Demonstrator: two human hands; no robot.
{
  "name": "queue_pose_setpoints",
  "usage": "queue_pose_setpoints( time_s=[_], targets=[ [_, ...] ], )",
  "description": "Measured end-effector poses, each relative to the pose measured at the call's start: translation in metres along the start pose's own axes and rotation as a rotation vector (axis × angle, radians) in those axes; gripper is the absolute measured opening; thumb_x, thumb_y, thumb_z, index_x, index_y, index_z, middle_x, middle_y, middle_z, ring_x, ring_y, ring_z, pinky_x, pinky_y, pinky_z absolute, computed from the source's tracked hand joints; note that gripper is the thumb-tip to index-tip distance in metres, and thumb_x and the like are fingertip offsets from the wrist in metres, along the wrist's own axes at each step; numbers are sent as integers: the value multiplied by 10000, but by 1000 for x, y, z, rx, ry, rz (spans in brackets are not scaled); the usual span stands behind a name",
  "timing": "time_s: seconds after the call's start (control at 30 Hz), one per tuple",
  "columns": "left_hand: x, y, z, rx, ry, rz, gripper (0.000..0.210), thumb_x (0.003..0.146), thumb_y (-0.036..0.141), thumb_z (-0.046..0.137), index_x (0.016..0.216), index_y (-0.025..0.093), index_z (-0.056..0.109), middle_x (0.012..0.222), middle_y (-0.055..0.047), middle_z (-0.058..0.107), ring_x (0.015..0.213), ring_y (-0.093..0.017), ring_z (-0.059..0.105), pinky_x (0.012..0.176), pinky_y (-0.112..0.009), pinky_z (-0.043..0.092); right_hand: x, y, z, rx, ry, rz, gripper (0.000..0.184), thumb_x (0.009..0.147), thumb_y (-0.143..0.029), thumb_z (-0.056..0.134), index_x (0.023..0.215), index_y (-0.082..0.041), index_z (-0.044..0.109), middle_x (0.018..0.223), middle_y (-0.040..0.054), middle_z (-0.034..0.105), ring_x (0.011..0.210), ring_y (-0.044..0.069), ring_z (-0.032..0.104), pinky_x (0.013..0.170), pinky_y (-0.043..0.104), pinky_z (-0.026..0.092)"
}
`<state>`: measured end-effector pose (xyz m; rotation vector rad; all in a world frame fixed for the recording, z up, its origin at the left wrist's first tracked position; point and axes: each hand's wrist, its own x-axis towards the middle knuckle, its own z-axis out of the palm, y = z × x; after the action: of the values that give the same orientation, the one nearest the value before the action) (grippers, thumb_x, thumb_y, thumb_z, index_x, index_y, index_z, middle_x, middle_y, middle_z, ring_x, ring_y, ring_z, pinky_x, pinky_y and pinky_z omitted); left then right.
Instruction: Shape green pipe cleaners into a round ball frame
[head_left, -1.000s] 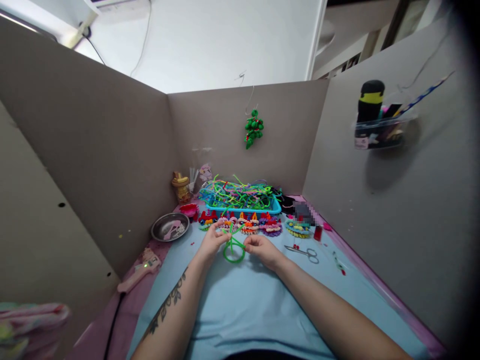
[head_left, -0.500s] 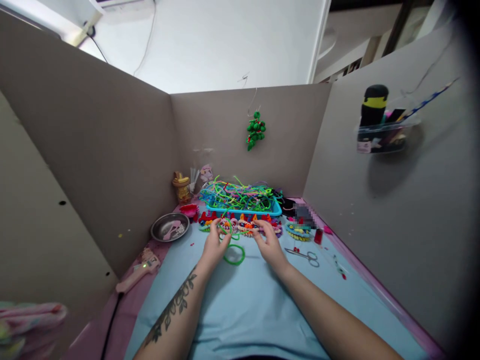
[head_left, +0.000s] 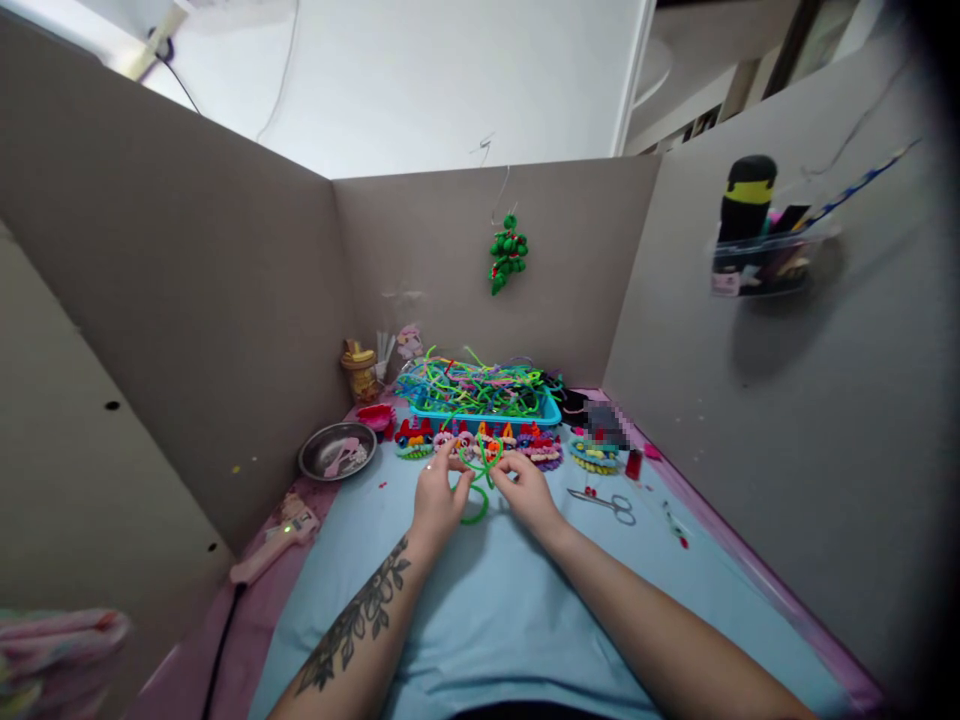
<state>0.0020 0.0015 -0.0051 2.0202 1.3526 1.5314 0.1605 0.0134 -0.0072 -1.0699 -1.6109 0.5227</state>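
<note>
Between my hands is a thin green pipe cleaner (head_left: 482,462), bent into loops above the blue cloth. My left hand (head_left: 441,487) pinches it from the left with thumb and fingers. From the right, my right hand (head_left: 523,485) grips it between thumb and forefinger. Just below lies a green ring (head_left: 475,517) on the cloth, partly hidden behind my left hand. Behind my fingers stands a row of colourful fuzzy pieces (head_left: 525,447), with a blue tray (head_left: 517,418) heaped with pipe cleaners beyond it.
Scissors (head_left: 611,503) lie to the right, near a small red bottle (head_left: 634,464). A metal bowl (head_left: 313,462) holds a pink tool and white bits. At the left edge rests a pink glue gun (head_left: 274,550). Grey partitions (head_left: 420,250) enclose the table on three sides.
My right hand has moved left and my left hand slightly right, so they are closer together. The green pipe cleaner, stretched between them before, now stands up in loops.
</note>
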Motion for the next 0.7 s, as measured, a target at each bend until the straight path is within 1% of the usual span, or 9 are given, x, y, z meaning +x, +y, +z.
queue_pose_setpoints(
  time_s=[0.07,0.13,0.2,0.27,0.37,0.47,0.57,0.7],
  targets=[
    [0,3,3,-124,-38,-104,591,736,239,605,1280,211,375,843,-41,659,859,-201,599,853,-350,401,-1,0,2,54,-35,74,173,726,-258,528,573,-176,517,612,-5,512,621,141,474,588,244,364],
    [1,6,6,-261,-26,-208,651,693,230,644,1281,197,368,807,-33,663,837,-196,611,827,-329,414,-3,-1,5,92,-82,138,185,727,-287,529,581,-175,508,568,-20,489,577,130,448,555,237,345],
    [3,8,8,-370,-6,-287,670,665,208,660,1269,180,371,717,-3,645,771,-178,615,789,-304,423,-5,-1,9,121,-123,168,194,727,-309,532,592,-172,513,562,-23,489,567,126,439,547,236,339],
    [5,8,8,-438,14,-339,664,650,199,669,1247,171,381,646,26,611,698,-153,603,743,-277,423,-6,-1,12,152,-145,175,185,720,-317,544,612,-169,525,577,-23,499,572,125,442,550,235,342],
    [5,4,8,-544,22,-406,641,635,215,685,1201,173,390,599,54,569,602,-117,567,653,-238,405,-6,0,14,194,-156,186,168,707,-310,561,625,-167,529,581,-22,504,571,122,448,549,233,346],
    [5,-1,11,-676,-13,-484,618,624,251,701,1143,172,374,566,77,537,527,-96,525,573,-216,369,-4,2,12,210,-201,175,156,696,-293,573,610,-165,548,585,-13,530,586,128,472,571,239,364],
    [5,-3,14,-764,-41,-547,627,599,276,725,1102,163,367,559,77,540,506,-91,513,558,-215,356,-3,5,8,201,-236,150,131,683,-278,589,619,-163,590,621,2,578,628,142,508,612,251,385],
    [7,-5,14,-801,-1,-605,639,562,294,753,1077,157,399,584,57,561,517,-99,530,563,-223,357,-3,12,4,241,-256,169,131,688,-289,597,668,-162,619,655,12,606,633,145,525,605,252,391]
  ],
)
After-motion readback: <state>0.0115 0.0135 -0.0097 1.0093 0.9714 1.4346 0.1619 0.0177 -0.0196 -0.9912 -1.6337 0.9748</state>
